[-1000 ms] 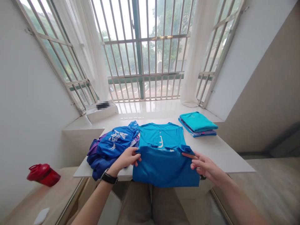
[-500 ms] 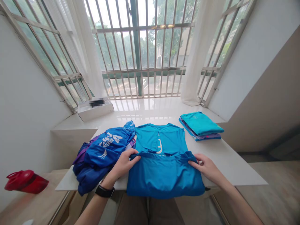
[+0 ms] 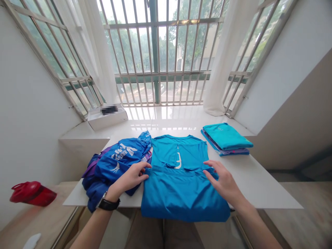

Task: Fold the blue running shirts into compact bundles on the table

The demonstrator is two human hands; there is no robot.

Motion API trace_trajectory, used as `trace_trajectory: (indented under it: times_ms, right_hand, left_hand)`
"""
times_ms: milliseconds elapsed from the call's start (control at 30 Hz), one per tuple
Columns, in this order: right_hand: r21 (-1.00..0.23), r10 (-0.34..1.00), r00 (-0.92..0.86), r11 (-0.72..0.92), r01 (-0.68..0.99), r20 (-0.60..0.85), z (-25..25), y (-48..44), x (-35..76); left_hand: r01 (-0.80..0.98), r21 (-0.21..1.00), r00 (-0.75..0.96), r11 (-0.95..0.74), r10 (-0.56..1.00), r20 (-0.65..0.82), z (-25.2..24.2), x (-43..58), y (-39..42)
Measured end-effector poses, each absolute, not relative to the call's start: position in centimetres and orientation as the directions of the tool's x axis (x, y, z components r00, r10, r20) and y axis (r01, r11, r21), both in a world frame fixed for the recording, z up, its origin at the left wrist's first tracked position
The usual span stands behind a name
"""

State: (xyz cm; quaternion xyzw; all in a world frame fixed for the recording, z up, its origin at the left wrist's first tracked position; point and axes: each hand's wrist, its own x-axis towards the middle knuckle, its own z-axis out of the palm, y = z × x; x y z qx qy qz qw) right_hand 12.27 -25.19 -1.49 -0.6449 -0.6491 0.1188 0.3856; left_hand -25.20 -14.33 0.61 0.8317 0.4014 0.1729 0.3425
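Note:
A bright blue shirt (image 3: 178,186) lies flat on the white table (image 3: 259,183), its lower part folded up over the upper part and its near edge hanging off the table. My left hand (image 3: 131,178) rests at the fold's left end, fingers curled on the cloth. My right hand (image 3: 223,181) lies on the right side of the fold with fingers spread and flat. A black watch sits on my left wrist.
A heap of darker blue and purple clothes (image 3: 114,164) lies left of the shirt. A folded stack of turquoise clothes (image 3: 225,138) sits at the table's far right. A white box (image 3: 107,116) stands on the window sill. A red bottle (image 3: 32,193) lies on the low wooden surface at left.
Both hands carried the shirt's lower hem up and laid it down over the upper part. The right hand has let go and now lies flat; the view shifted slightly.

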Motion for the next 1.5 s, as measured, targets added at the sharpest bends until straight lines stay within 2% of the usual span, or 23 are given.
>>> trace_trajectory:
  times_ms: [100,167,333,567,767,967,1133,1300,1500]
  right_hand:
    - [-0.686,0.954,-0.164,0.295,0.665,0.251,0.2,-23.8,6.4]
    - [-0.667,0.934,-0.292,0.352,0.657,0.206,0.7,-22.5,2.8]
    - [-0.597,0.902,-0.405,0.41,0.689,0.151,0.4,-19.4,-2.6]
    - [-0.602,0.921,-0.386,0.341,0.722,0.058,-1.5,-17.5,-3.5]
    - [-0.654,0.926,-0.349,0.353,0.669,0.143,-2.7,-17.5,-2.8]
    - [-0.686,0.919,-0.362,0.366,0.628,0.158,-2.8,-17.6,-2.8]
    - [-0.626,0.905,-0.406,0.39,0.675,0.126,-2.3,-17.5,-2.5]
    - [-0.634,0.885,-0.419,0.444,0.633,0.202,-1.9,-17.9,-1.8]
    - [-0.589,0.906,-0.399,0.4,0.702,0.141,-2.2,-18.9,-0.9]
  left_hand:
    - [0.616,0.594,0.643,-0.518,0.766,0.001,0.2,-24.9,-13.8]
    - [0.639,0.533,0.66,-0.554,0.751,-0.011,-0.1,-24.8,-13.4]
    - [0.652,0.463,0.681,-0.601,0.732,-0.008,0.2,-24.6,-12.9]
    - [0.495,0.594,0.727,-0.634,0.677,0.116,0.6,-24.1,-12.4]
    - [0.394,0.681,0.785,-0.617,0.612,0.1,-0.5,-23.2,-11.6]
    - [0.415,0.705,0.779,-0.575,0.625,0.051,-0.6,-23.1,-11.3]
    - [0.429,0.719,0.779,-0.547,0.626,0.012,0.2,-23.4,-11.3]
    - [0.412,0.726,0.782,-0.55,0.622,0.027,0.9,-23.7,-11.2]
    - [0.444,0.727,0.772,-0.524,0.635,-0.013,1.0,-23.8,-11.2]
